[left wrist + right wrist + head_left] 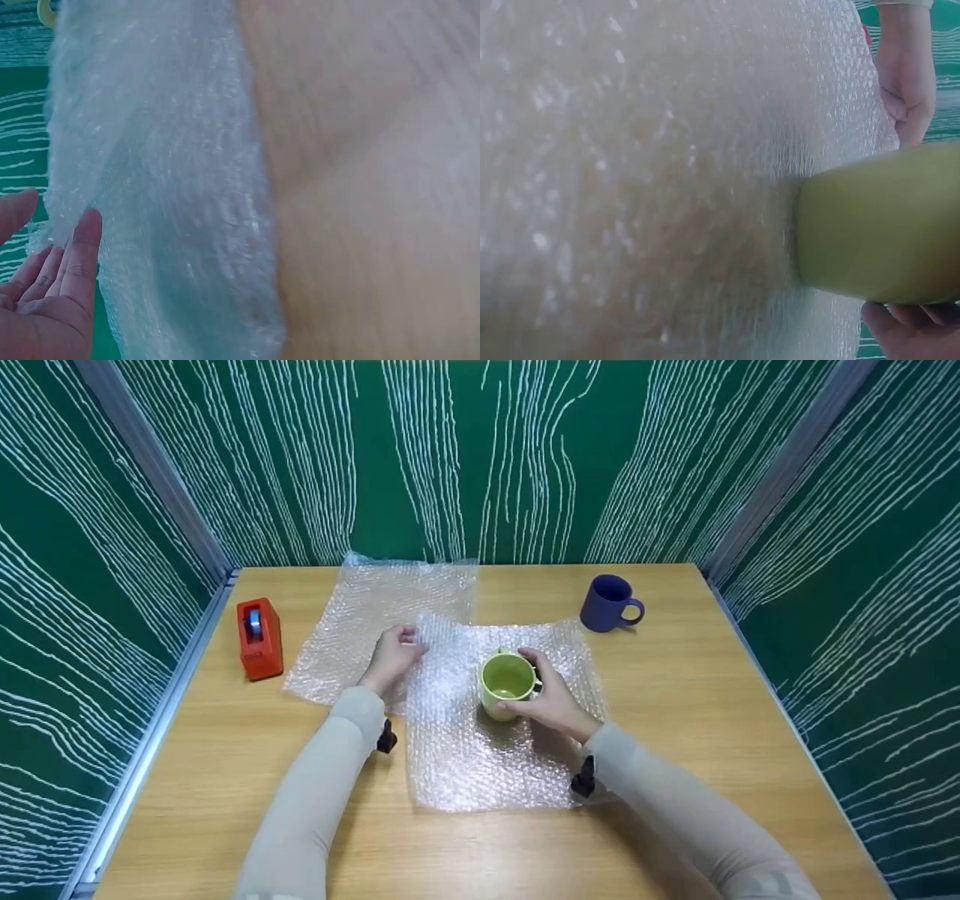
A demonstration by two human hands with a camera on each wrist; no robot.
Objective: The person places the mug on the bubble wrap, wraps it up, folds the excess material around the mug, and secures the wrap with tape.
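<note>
- Two hands work over the table (712, 750) in the head view: the right hand (553, 699) grips the green mug (507, 676) near the middle of the front sheet (487, 772) of bubble wrap, thumb on the near side, fingers on the far side.
- The left hand (394, 658) is at the front sheet's left edge, fingers curled, above the back sheet (405, 592), which the front one overlaps.
- Step in hand, as I judge it: setting the green mug on the front sheet and taking up that edge. The next move would call for a steady mug and a sure hold on one layer; the overlap could bring both sheets along.
- The dispenser (262, 656) stands off to the left, the blue mug (600, 604) just beyond the front sheet's far right corner; neither blocks the hands.
- Left wrist view: fingers reach the raised edge, thumb apart from them; whether they pinch it, I cannot tell.
- Right wrist view: the green mug's base appears to meet the front sheet; whether its full weight rests there is unclear.
</note>
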